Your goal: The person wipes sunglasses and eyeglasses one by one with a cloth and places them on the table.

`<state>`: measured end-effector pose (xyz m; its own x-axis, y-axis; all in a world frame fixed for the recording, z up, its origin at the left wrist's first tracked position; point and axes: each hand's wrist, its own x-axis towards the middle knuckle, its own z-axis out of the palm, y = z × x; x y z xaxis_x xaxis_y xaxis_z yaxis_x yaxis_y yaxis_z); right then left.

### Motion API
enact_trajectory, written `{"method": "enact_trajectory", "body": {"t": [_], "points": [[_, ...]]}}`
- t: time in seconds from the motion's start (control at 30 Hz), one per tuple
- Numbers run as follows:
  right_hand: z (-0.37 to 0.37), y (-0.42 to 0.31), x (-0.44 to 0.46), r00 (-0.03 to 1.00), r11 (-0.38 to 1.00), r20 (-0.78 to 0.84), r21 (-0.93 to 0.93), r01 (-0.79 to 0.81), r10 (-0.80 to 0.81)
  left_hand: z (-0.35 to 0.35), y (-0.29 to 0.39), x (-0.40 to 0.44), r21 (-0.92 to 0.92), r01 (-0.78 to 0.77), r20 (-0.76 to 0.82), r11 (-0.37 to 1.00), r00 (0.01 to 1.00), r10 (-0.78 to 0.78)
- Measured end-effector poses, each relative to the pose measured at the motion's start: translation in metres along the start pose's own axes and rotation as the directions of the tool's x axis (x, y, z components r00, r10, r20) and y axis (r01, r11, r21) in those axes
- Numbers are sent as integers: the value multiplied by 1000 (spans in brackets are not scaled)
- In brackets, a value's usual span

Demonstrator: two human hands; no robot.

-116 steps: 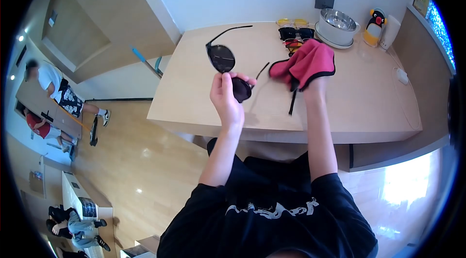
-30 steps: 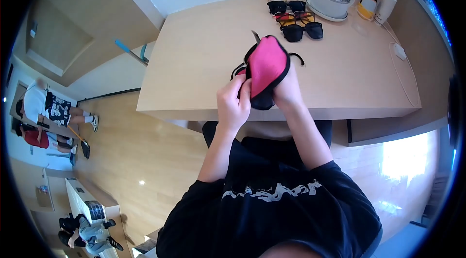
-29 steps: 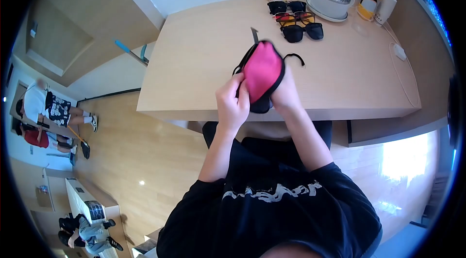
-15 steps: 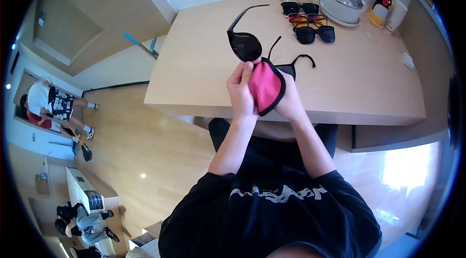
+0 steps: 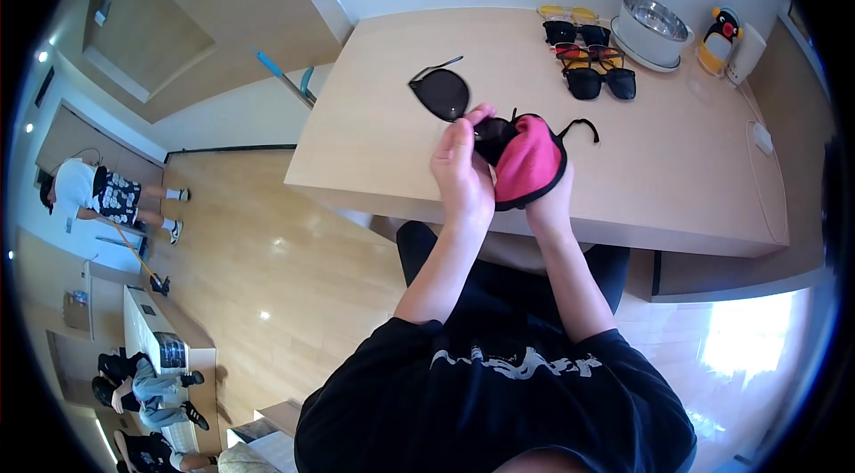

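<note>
My left hand [image 5: 463, 172] is closed on a pair of dark sunglasses [image 5: 443, 94], thumb and fingers pinching near the bridge. One lens sticks out to the upper left; the other lies against the cloth. My right hand [image 5: 554, 199] grips a pink cloth with black edging [image 5: 529, 161], which covers most of its fingers. A thin black curved piece [image 5: 582, 126] juts out to the right behind the cloth; I cannot tell whether it belongs to the cloth or the glasses. Both hands are above the desk's front edge.
Several sunglasses [image 5: 601, 83] lie in a column on the desk [image 5: 374, 134]. Behind them are a white bowl with a metal inside [image 5: 655, 32], a penguin figure [image 5: 718, 44] and a white cable [image 5: 762, 140]. Left, a person [image 5: 118, 192] holds a broom; others sit lower down.
The glasses have turned in my left hand, and the second lens now shows against the cloth. The pink cloth has shifted right and spread over my right hand. The view has moved slightly.
</note>
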<state>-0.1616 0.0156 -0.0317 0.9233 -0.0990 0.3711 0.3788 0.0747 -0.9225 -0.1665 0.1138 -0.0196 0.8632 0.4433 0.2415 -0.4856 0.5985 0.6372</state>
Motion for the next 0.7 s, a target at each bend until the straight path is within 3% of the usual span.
{"method": "enact_trajectory", "body": {"t": [0.03, 0.07, 0.17, 0.23, 0.27, 0.33, 0.4, 0.43, 0.47, 0.53, 0.6, 0.63, 0.67, 0.7], "points": [[-1, 4, 1, 939, 775, 23, 557, -297, 343, -6, 0, 7, -86, -53, -9, 995, 999, 52], [-8, 3, 4, 919, 677, 38, 664, -316, 392, -12, 1, 14, -173, -105, -22, 979, 994, 103], [-35, 2, 12, 931, 696, -22, 670, -257, 364, -27, 16, 31, -256, -199, 12, 946, 978, 209], [-43, -14, 14, 850, 610, 161, 630, -480, 502, -25, 21, 29, -261, -199, 54, 945, 974, 220], [-36, -12, 14, 849, 609, 157, 632, -479, 505, -21, 19, 26, -260, -194, 55, 946, 975, 215], [-7, -3, 17, 929, 710, 171, 604, -362, 328, -10, 7, 20, -250, -177, 76, 952, 977, 201], [10, -4, 13, 939, 949, 306, 216, -230, 158, 9, 1, 6, -184, -139, 26, 973, 989, 146], [21, -7, 15, 932, 845, 324, 441, -302, 164, 12, 2, 3, -191, -122, 64, 974, 989, 137], [30, -16, 4, 911, 732, 238, 542, -413, 337, 12, 3, 0, -196, -99, 101, 976, 988, 120], [33, -2, 8, 940, 789, 265, 520, -328, 216, 12, 2, -5, -189, -114, 105, 975, 985, 136], [33, 4, 8, 934, 710, 272, 610, -353, 231, 13, 1, -8, -211, -117, 91, 970, 986, 139], [32, 4, 9, 946, 782, 271, 545, -303, 177, 9, -1, -7, -236, -100, 74, 967, 990, 120], [28, 3, 13, 947, 784, 265, 543, -301, 181, 4, -3, -7, -257, -85, 55, 963, 993, 102], [24, -6, 21, 923, 752, 236, 536, -384, 302, -2, -4, -9, -258, -77, 55, 963, 994, 94]]}}
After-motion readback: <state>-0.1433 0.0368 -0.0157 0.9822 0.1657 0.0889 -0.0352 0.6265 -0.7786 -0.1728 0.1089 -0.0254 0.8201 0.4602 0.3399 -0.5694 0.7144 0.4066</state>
